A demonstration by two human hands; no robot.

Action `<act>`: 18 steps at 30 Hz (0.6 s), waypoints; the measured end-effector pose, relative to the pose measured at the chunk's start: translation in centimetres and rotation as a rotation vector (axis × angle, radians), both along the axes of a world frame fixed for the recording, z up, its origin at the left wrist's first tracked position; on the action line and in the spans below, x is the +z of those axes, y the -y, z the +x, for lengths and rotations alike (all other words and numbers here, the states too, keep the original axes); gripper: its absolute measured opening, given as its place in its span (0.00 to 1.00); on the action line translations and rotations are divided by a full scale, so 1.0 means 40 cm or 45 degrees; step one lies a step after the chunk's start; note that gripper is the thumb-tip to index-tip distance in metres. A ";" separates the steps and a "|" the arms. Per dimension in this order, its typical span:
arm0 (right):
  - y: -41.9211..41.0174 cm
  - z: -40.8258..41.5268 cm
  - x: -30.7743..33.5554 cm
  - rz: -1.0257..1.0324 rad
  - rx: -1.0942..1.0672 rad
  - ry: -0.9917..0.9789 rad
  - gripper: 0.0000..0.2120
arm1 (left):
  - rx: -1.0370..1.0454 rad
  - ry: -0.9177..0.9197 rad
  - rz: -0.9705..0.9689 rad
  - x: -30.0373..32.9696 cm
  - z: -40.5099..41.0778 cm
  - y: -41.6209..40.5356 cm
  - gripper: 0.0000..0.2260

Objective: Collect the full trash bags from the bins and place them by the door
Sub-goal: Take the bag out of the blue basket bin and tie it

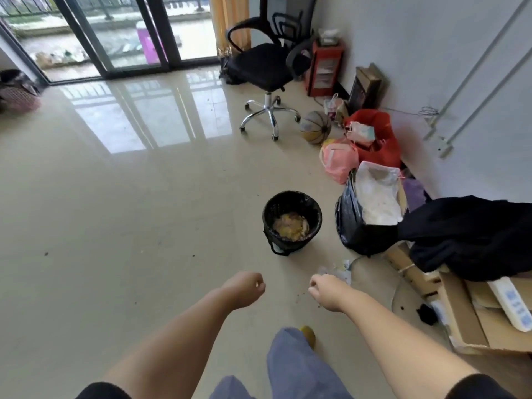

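A small black mesh bin (291,223) stands on the tiled floor ahead of me, lined with a black bag and holding yellowish scraps. To its right sits a larger black trash bag (352,223) stuffed with white material. My left hand (244,287) and my right hand (326,292) reach forward side by side, short of the bin, fingers curled loosely and holding nothing. A pink bag (339,161) and a red bag (377,136) lie further back by the wall.
An office chair (267,70) and a basketball (315,127) stand beyond the bin. Cardboard boxes (472,318) with a dark garment (472,234) draped over them crowd the right. Glass sliding doors (115,36) are at the back. A basket (17,93) sits far left.
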State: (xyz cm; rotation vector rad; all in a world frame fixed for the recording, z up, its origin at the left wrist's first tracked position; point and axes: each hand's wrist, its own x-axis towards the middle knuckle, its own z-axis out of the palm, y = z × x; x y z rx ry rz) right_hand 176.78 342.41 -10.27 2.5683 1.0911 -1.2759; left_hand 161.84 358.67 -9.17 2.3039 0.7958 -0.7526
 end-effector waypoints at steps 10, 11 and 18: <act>-0.229 0.330 -0.417 0.094 -0.210 -0.040 0.17 | 0.227 0.101 -0.220 -0.444 0.356 -0.207 0.17; -0.246 0.354 -0.493 0.108 -0.258 -0.036 0.16 | 0.324 0.132 -0.252 -0.520 0.386 -0.225 0.17; -0.334 0.465 -0.932 0.184 -0.868 0.136 0.22 | 1.149 0.308 -0.638 -0.986 0.531 -0.299 0.22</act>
